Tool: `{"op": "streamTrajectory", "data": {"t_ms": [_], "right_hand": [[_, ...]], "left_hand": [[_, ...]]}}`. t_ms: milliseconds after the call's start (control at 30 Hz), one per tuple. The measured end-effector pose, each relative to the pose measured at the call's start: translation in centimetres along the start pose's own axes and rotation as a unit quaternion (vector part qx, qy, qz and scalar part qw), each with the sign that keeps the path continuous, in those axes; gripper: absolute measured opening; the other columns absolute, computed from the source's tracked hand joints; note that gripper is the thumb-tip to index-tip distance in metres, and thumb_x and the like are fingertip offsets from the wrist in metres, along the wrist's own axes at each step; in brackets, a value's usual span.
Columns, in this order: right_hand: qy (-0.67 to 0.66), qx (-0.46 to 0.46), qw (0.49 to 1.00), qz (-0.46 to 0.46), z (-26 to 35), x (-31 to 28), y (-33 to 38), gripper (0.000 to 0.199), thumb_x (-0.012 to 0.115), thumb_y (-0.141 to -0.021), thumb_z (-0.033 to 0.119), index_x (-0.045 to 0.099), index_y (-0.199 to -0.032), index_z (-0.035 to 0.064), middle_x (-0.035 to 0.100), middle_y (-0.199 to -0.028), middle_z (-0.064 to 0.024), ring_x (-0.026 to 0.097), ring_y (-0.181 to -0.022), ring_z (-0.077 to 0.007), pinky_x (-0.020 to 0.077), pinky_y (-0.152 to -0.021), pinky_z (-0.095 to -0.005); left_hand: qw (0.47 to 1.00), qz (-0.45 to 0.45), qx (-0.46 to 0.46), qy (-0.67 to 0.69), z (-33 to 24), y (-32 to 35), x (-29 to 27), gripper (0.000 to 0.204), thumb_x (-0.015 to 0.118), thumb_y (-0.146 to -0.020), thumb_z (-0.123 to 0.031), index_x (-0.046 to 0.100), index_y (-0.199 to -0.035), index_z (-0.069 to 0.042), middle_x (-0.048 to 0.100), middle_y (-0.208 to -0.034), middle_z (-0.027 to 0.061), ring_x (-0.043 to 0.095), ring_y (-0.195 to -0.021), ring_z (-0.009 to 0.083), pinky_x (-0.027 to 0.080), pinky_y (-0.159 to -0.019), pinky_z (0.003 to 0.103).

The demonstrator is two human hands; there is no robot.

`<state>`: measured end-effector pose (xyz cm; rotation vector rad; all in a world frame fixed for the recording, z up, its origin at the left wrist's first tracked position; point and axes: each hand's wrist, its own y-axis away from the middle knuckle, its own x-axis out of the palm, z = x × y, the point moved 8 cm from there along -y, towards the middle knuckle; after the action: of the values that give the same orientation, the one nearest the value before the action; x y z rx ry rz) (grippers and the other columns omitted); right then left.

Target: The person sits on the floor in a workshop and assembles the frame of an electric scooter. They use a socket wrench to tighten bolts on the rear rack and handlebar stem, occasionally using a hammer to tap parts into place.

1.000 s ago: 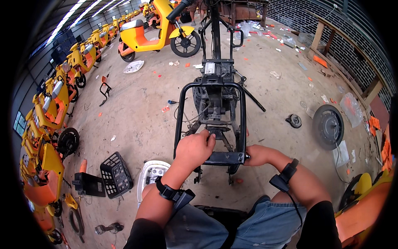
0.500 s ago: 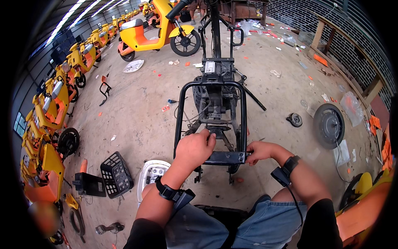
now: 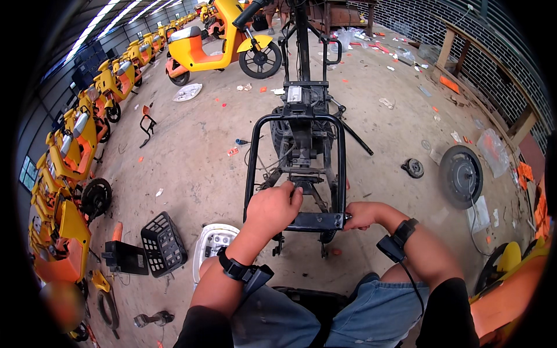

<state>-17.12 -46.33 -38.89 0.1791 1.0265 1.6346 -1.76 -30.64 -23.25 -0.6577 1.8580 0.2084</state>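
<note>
Bare black scooter frame (image 3: 300,110) straight in front of the seated person, rear end toward the knees. Its rear loop (image 3: 340,156) closes in a flat crossbar (image 3: 318,221), and that's where both hands are. Left hand (image 3: 272,209) lies at the crossbar's left part, fingers curled down; right hand (image 3: 361,215) is at the right end, fingers bent in beside a small shiny fitting (image 3: 348,217). Fingertips hidden from here, so can't tell whether either hand grips anything.

Step in hand, my read: close handwork at that right-hand corner, left hand bracing. Next move calls for a steady frame and careful fingers on the fitting, since the spot is small.

Around: white shell (image 3: 216,238) near the left forearm, black basket (image 3: 165,244) farther left, loose wheel (image 3: 460,177) lying well off to the right, yellow scooter (image 3: 194,55) upright ahead, left of the frame.
</note>
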Motion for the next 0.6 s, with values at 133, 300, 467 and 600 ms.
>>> {"op": "streamTrajectory", "data": {"t_ms": [133,300,467,600], "right_hand": [[0.036,0.006,0.999,-0.016,0.4,-0.1,0.2,0.03,0.073,-0.081,0.031,0.066,-0.076,0.0029,0.06,-0.063,-0.0052,0.056,-0.049,-0.0157,0.0444,-0.046,-0.0322],[0.137,-0.04,0.987,-0.079,0.1,-0.4,-0.3,0.029,0.067,-0.081,0.029,0.069,-0.082,0.0001,0.068,-0.073,-0.0168,0.065,-0.064,-0.0287,0.0512,-0.062,-0.041],[0.191,-0.068,0.966,-0.157,1.4,-0.4,0.4,0.026,0.062,-0.08,0.024,0.071,-0.088,0.0011,0.071,-0.085,-0.0217,0.067,-0.082,-0.041,0.0531,-0.076,-0.0475],[0.236,-0.042,0.951,-0.196,1.5,-0.4,1.0,0.024,0.06,-0.081,0.022,0.072,-0.094,0.0055,0.072,-0.089,-0.0204,0.068,-0.086,-0.0411,0.0544,-0.078,-0.0491]], "left_hand": [[1.0,0.003,-0.005,0.0,0.1,0.1,0.0,0.038,0.054,-0.099,-0.038,0.065,-0.084,-0.005,0.068,-0.069,0.0202,0.068,-0.069,0.0418,0.054,-0.063,0.053],[1.0,0.0,-0.004,-0.005,-0.2,0.0,-0.1,0.038,0.054,-0.099,-0.038,0.066,-0.084,-0.006,0.068,-0.07,0.02,0.068,-0.07,0.0418,0.055,-0.064,0.053],[1.0,-0.008,-0.007,-0.013,0.2,0.2,-0.2,0.037,0.054,-0.098,-0.039,0.066,-0.084,-0.006,0.068,-0.07,0.0198,0.068,-0.07,0.0416,0.055,-0.064,0.053],[1.0,-0.01,-0.003,-0.014,0.0,0.1,-0.1,0.038,0.055,-0.098,-0.039,0.067,-0.084,-0.006,0.068,-0.07,0.0198,0.068,-0.07,0.0416,0.055,-0.065,0.053]]}}
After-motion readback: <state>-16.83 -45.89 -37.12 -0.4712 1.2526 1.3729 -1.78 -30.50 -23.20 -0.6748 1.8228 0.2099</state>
